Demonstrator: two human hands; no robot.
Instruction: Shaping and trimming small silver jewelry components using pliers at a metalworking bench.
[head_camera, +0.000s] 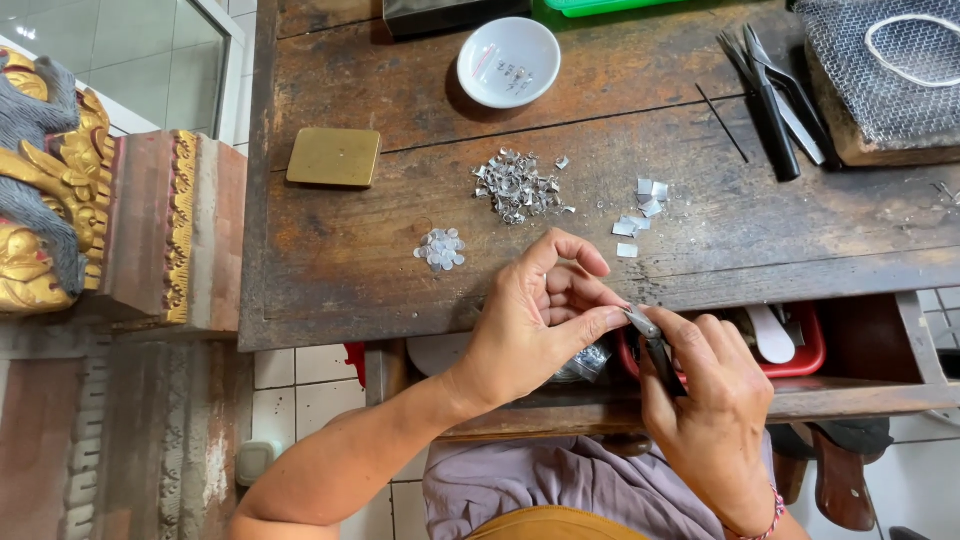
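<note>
A: What is the right hand (705, 395) doing?

B: It is wrapped around the dark handles of small metal pliers (655, 345), whose tip points at the left hand (535, 320).

A: And the left?

B: Its thumb and forefinger are pinched together right at the tip. Whatever they hold is too small to see. Both hands hover over the open drawer (860, 395), so dropped bits probably land inside it.

A: What lies beyond?

B: On the worn wooden workbench (330, 250), near the hands, sit 3 sorted groups: a cluster of small round silver discs (440, 249), a heap of curled silver scraps (515, 186) and some flat silver squares (638, 212). Farther back stand a white ceramic bowl (508, 62) and a flat brass block (334, 157), within reach but apart from the work.
</note>
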